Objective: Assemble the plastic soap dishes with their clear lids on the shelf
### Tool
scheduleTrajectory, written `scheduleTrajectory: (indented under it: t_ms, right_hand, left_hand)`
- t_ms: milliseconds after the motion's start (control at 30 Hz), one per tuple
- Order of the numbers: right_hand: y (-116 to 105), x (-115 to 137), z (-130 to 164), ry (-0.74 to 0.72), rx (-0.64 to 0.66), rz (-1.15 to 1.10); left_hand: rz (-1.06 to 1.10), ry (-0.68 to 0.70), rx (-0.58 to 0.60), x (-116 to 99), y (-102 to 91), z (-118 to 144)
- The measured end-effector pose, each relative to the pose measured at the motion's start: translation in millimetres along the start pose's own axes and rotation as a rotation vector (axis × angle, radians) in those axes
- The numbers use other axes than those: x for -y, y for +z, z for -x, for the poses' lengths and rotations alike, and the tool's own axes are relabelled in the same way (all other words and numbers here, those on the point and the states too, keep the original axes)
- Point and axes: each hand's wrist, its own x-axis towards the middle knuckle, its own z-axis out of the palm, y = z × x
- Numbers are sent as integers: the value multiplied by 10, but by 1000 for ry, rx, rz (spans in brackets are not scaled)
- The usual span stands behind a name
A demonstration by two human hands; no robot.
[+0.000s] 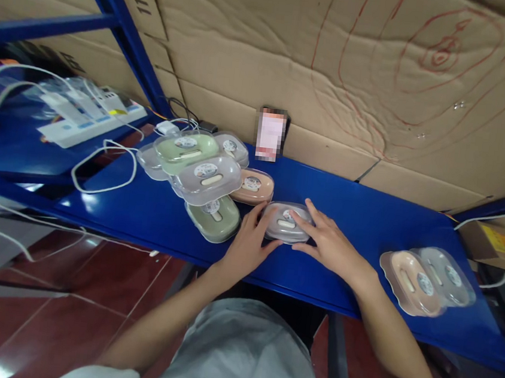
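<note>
A small grey oval box (285, 224) with a clear cover, a round label and a pale oblong piece on top rests on the blue table in front of me. My left hand (249, 240) grips its left end, thumb at the near side and fingers behind. From the right, my right hand (326, 236) holds it too, a finger reaching over the top and the thumb low at the near edge. Just left of my left hand lies a green box (216, 218) of the same kind. Behind it sits a peach-coloured one (254, 186).
More such boxes (206, 175) are piled at the left. A peach box (411, 284) and a grey one (446, 275) lie at the right. A phone (271, 134) leans against the cardboard (230, 60). White cables and a power strip (87, 126) are at far left.
</note>
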Motion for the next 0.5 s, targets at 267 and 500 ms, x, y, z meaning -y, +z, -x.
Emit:
scheduleTrajectory:
  t_ms: [267, 500]
  right_hand:
    - [206, 261, 97, 65, -129, 26]
    - [-104, 27, 1112, 538, -448, 263]
  left_hand:
    - [-1, 24, 41, -39, -46, -26]
    - [-92, 33, 43, -155, -111, 9]
